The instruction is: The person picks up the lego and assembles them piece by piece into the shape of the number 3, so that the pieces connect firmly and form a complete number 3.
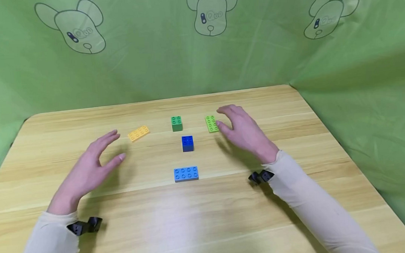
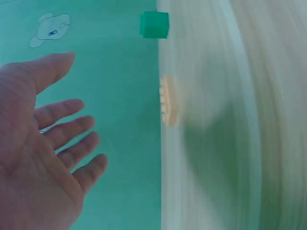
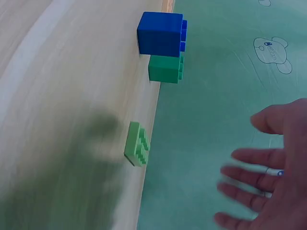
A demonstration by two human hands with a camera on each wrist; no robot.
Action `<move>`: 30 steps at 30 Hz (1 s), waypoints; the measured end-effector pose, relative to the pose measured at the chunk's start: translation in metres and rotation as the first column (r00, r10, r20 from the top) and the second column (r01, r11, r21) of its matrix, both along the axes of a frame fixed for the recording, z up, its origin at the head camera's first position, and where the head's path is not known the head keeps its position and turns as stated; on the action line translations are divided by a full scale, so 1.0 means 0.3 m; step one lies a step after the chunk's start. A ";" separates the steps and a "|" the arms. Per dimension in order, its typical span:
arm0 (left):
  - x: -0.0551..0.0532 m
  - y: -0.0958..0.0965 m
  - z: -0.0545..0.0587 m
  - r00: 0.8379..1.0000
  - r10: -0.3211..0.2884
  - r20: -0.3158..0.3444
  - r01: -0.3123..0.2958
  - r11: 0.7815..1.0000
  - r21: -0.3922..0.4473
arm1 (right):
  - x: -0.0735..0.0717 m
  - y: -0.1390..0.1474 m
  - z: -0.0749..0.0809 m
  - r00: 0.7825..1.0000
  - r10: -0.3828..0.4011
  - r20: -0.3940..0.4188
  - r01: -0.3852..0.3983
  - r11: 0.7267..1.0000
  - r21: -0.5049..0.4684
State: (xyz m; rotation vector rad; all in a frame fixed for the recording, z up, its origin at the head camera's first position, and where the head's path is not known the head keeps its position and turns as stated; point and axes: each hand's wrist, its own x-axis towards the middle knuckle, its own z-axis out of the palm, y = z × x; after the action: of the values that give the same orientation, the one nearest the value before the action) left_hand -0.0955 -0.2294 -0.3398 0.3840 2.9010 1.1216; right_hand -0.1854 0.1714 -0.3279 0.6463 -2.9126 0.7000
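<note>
My left hand (image 1: 87,169) hovers over the left part of the table, fingers and thumb spread, holding nothing. Nearest to it lies a flat yellow-orange building brick (image 1: 138,133). On the other side, my right hand (image 1: 245,130) is held above the table, its thumb overlapping the edge of a flat light green brick (image 1: 211,124) in the head view. The right wrist view shows that hand apart from the light green brick (image 3: 136,145). Between the hands stand a dark green brick (image 1: 176,124), a dark blue brick (image 1: 187,143) and, closer to me, a longer light blue brick (image 1: 186,174).
The wooden table (image 1: 206,224) has its far edge against a green cloth (image 1: 152,64) printed with mouse-like heads. More green cloth hangs along the right side. A small black wrist camera (image 1: 84,226) sits on the left sleeve and another black camera (image 1: 260,176) on the right.
</note>
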 end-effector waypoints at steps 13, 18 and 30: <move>0.005 0.050 -0.012 0.999 -0.032 0.043 0.025 0.986 0.164 | 0.004 -0.039 -0.014 0.979 0.190 0.070 -0.174 0.966 -0.191; -0.002 0.073 -0.032 0.993 -0.083 0.080 0.065 0.976 0.210 | -0.003 -0.059 -0.020 0.951 0.287 0.112 -0.236 0.912 -0.335; 0.026 0.176 -0.012 0.967 -0.218 0.133 0.154 0.912 0.380 | -0.005 -0.109 -0.041 0.917 0.368 0.156 -0.275 0.864 -0.421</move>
State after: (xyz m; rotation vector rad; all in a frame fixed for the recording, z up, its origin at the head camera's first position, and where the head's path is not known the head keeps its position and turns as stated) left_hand -0.0878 -0.1767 -0.3435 0.5263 2.4389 1.5758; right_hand -0.1870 0.1387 -0.3403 1.0757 -2.7425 1.4436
